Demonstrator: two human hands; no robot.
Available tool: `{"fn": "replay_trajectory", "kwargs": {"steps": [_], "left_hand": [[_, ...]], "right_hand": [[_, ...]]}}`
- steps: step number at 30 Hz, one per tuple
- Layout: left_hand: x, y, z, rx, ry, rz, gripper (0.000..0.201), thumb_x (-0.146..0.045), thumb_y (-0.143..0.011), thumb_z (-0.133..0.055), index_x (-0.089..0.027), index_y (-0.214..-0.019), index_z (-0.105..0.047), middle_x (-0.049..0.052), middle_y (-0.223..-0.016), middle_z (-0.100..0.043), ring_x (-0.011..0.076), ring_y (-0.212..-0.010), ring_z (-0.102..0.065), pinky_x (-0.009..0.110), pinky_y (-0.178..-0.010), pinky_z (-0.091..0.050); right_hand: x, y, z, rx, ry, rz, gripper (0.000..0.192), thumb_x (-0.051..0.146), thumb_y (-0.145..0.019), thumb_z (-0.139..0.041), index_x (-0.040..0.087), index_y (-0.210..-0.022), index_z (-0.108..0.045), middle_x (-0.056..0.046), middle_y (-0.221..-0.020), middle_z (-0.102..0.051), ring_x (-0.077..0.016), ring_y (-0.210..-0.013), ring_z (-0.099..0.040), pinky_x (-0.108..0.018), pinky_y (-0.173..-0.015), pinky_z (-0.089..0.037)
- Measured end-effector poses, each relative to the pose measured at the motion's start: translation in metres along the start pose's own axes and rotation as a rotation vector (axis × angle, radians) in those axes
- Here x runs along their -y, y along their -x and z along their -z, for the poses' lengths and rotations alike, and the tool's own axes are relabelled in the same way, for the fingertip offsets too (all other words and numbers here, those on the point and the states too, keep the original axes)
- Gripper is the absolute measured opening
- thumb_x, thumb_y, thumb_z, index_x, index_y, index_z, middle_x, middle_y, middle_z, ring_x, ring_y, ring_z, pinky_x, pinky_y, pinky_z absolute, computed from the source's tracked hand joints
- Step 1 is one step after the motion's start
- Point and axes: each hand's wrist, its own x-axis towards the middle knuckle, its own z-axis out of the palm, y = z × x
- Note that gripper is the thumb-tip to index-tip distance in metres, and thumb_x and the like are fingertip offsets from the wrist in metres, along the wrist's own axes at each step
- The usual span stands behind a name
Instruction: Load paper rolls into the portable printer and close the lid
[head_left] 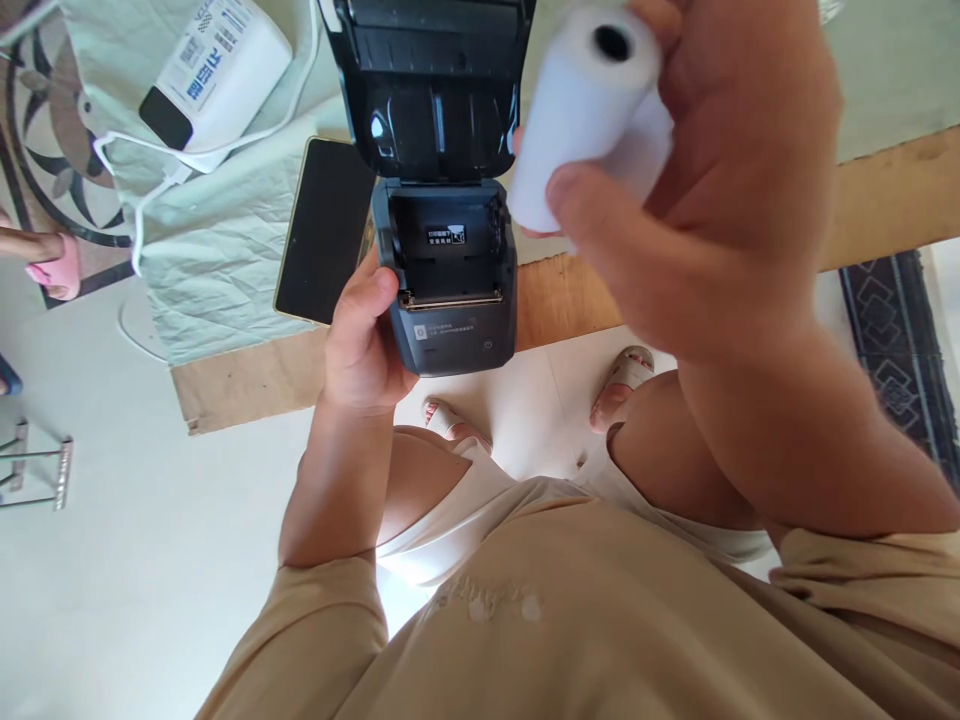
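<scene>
My left hand (367,335) grips a small black receipt printer (457,340) by its left side. The printer's lid (439,100) is tipped up, and its paper bay lies bare with a small white label on the inner wall. In my right hand (675,230) is a white paper roll (585,120), thumb on its near side and fingers mostly hidden behind it. The roll's dark core hole faces up toward me, and a loose flap of paper shows at its right. The roll is held above and to the right of the bay, outside it.
On the green cloth (210,260) lie a dark-screened phone (322,230) and a white boxy device (217,75) with printed labels. A white cable (247,145) runs across the cloth. A wooden table edge (255,385) is nearest me. Another person's foot in a pink sandal (56,265) appears at far left.
</scene>
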Motion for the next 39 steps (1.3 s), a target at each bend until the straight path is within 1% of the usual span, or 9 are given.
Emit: {"fn": "replay_trajectory", "kwargs": {"steps": [2, 3, 8, 14, 22, 27, 31, 35, 39], "left_hand": [[0.000, -0.001, 0.000, 0.004, -0.027, 0.000, 0.025, -0.038, -0.088, -0.063, -0.023, -0.104, -0.074, 0.004, -0.111, -0.077, 0.0330, -0.140, -0.050, 0.044, -0.105, -0.052], [-0.001, -0.001, -0.001, -0.009, -0.040, 0.002, 0.026, -0.038, -0.089, -0.062, -0.024, -0.106, -0.074, 0.004, -0.111, -0.077, 0.0333, -0.140, -0.050, 0.044, -0.104, -0.053], [0.002, -0.002, -0.003, -0.048, -0.057, -0.005, 0.024, -0.041, -0.088, -0.064, -0.024, -0.102, -0.072, 0.006, -0.106, -0.077, 0.0340, -0.140, -0.050, 0.045, -0.102, -0.054], [0.007, -0.001, -0.002, -0.069, -0.037, -0.057, 0.025, -0.045, -0.088, -0.062, -0.022, -0.094, -0.070, 0.004, -0.091, -0.072, 0.0315, -0.133, -0.057, 0.044, -0.101, -0.055], [0.001, 0.006, 0.003, -0.034, -0.003, -0.026, 0.023, -0.042, -0.091, -0.062, -0.021, -0.094, -0.072, 0.004, -0.080, -0.068, 0.0255, -0.106, -0.068, 0.035, -0.086, -0.057], [0.006, 0.005, 0.008, -0.035, -0.119, -0.033, 0.023, -0.033, -0.080, -0.077, -0.027, -0.101, -0.070, -0.002, -0.076, -0.062, 0.0143, -0.065, -0.060, 0.024, -0.054, -0.047], [0.011, 0.001, 0.014, -0.040, -0.166, -0.078, 0.055, -0.031, -0.067, -0.085, -0.031, -0.117, -0.065, 0.000, -0.099, -0.069, 0.0211, -0.091, -0.070, 0.030, -0.075, -0.057], [0.011, -0.002, 0.017, -0.005, -0.214, -0.103, 0.077, -0.030, -0.057, -0.090, -0.034, -0.128, -0.061, 0.003, -0.126, -0.067, 0.0281, -0.118, -0.066, 0.035, -0.092, -0.056], [0.008, -0.001, 0.016, 0.062, -0.214, -0.081, 0.072, -0.025, -0.061, -0.087, -0.034, -0.128, -0.062, 0.003, -0.125, -0.068, 0.0277, -0.117, -0.067, 0.035, -0.091, -0.057]], "right_hand": [[-0.004, 0.003, -0.006, -0.061, 0.013, 0.209, 0.054, 0.032, -0.083, -0.055, 0.015, -0.133, -0.049, -0.006, -0.124, -0.063, -0.0169, -0.112, -0.065, -0.035, -0.100, -0.057], [-0.002, 0.003, -0.010, -0.013, 0.131, 0.243, 0.050, 0.034, -0.086, -0.055, 0.016, -0.132, -0.051, -0.006, -0.129, -0.063, -0.0143, -0.102, -0.067, -0.030, -0.087, -0.060], [0.027, -0.002, -0.023, 0.029, 0.533, 0.220, 0.023, 0.017, -0.090, -0.044, 0.022, -0.102, -0.064, 0.002, -0.098, -0.067, -0.0148, -0.093, -0.065, -0.031, -0.086, -0.052], [0.020, -0.010, -0.030, 0.220, 0.549, 0.150, 0.015, 0.014, -0.092, -0.046, 0.022, -0.088, -0.058, 0.002, -0.100, -0.068, -0.0166, -0.095, -0.065, -0.036, -0.092, -0.046], [0.015, 0.007, -0.037, 0.059, 0.474, 0.384, 0.028, 0.021, -0.095, -0.043, 0.025, -0.074, -0.060, 0.001, -0.081, -0.063, -0.0156, -0.081, -0.056, -0.034, -0.078, -0.042], [0.010, 0.019, -0.040, 0.107, 0.339, 0.506, 0.019, 0.036, -0.093, -0.056, 0.024, -0.079, -0.057, 0.003, -0.084, -0.068, -0.0185, -0.091, -0.062, -0.038, -0.078, -0.041], [-0.004, 0.011, -0.028, -0.026, 0.186, 0.398, 0.016, 0.040, -0.092, -0.056, 0.026, -0.095, -0.062, -0.001, -0.102, -0.066, -0.0190, -0.098, -0.065, -0.039, -0.082, -0.050], [-0.015, 0.002, -0.017, -0.142, 0.059, 0.172, 0.041, 0.037, -0.095, -0.052, 0.028, -0.135, -0.050, -0.004, -0.144, -0.049, -0.0216, -0.138, -0.049, -0.026, -0.070, -0.054], [-0.006, 0.001, -0.017, -0.134, 0.040, 0.065, 0.032, 0.038, -0.099, -0.048, 0.025, -0.126, -0.057, -0.004, -0.136, -0.057, -0.0194, -0.125, -0.058, -0.024, -0.059, -0.050]]}}
